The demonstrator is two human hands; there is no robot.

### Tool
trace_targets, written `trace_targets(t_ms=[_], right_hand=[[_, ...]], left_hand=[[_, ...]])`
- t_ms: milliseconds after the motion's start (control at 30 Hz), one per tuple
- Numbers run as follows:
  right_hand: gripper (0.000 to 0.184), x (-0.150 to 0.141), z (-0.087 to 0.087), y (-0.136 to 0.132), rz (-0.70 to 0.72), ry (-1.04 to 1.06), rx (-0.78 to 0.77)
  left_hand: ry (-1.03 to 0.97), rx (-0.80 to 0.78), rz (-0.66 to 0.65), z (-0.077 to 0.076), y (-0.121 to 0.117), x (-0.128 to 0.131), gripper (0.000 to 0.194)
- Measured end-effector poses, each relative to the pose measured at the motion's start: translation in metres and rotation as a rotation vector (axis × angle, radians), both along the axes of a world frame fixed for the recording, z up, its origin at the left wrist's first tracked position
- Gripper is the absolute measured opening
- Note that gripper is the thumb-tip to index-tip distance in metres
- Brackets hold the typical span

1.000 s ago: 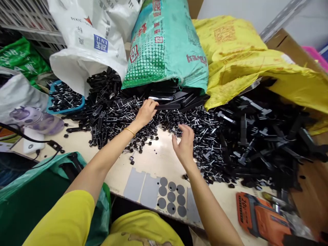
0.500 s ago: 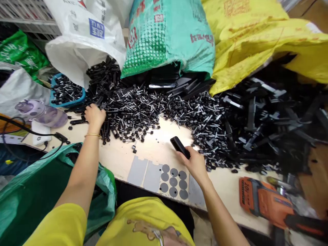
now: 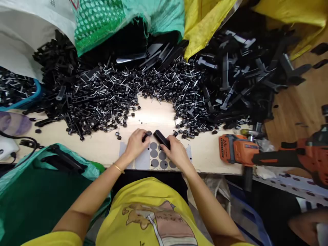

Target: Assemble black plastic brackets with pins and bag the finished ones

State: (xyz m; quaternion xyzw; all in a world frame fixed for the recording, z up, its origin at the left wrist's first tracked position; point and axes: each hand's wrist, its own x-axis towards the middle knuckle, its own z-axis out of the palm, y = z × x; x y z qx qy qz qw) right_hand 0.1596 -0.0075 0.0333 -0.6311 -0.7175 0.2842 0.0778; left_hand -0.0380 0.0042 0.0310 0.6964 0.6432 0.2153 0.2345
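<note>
Close together over the front of the wooden table are both my hands. My left hand (image 3: 136, 145) is closed on a small black plastic piece (image 3: 147, 135) with a rounded end, mostly hidden by the fingers. A longer black plastic handle (image 3: 161, 138) is gripped in my right hand (image 3: 176, 150), its far end tilted up toward the left piece. A narrow gap parts the two pieces. Beneath them lie grey round stickers (image 3: 154, 154) and a plain grey sheet (image 3: 142, 160). Behind spreads a pile of black-headed screws (image 3: 102, 89).
An orange cordless drill (image 3: 238, 149) lies at the right. Black clamp-like parts (image 3: 230, 78) heap up behind it. At left are a blue basket (image 3: 36, 94) and an open green bag (image 3: 58, 194) below the table edge. White, green and yellow sacks (image 3: 205, 24) stand at the back.
My left hand has left the heap of black parts at the left and come beside my right hand with a small piece. The right hand still holds the handle. The view has tipped downward.
</note>
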Motion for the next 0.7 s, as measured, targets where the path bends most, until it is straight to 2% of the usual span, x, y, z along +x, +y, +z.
trace_targets(t_ms=[67,133,200,267,333,400,533,700], right_hand=[[0.014,0.006,-0.010,0.012,0.066,-0.048,0.026],[0.015,0.014,-0.019,0.035,0.060,-0.080,0.104],[0.016,0.021,-0.020,0.059,-0.009,-0.100,0.171],[0.021,0.023,-0.015,0.071,-0.069,-0.090,0.186],[0.026,0.016,-0.006,0.065,-0.045,-0.048,0.151],[0.033,0.003,0.001,0.043,0.029,-0.031,0.086],[0.046,-0.022,0.002,0.001,0.064,-0.114,-0.013],[0.049,-0.022,-0.008,-0.002,0.067,-0.051,-0.007]], left_hand=[[0.038,0.047,-0.005,-0.021,-0.013,0.019,0.017],[0.084,0.103,0.029,-0.033,-0.017,0.023,0.022],[0.102,0.136,0.050,-0.038,-0.016,0.019,0.026],[0.108,0.158,0.042,-0.039,-0.015,0.016,0.029],[0.119,0.177,0.023,-0.039,-0.016,0.015,0.032],[0.126,0.191,0.013,-0.039,-0.018,0.017,0.033],[0.121,0.213,-0.024,-0.040,-0.019,0.020,0.033],[0.085,0.223,-0.045,-0.043,-0.016,0.021,0.031]])
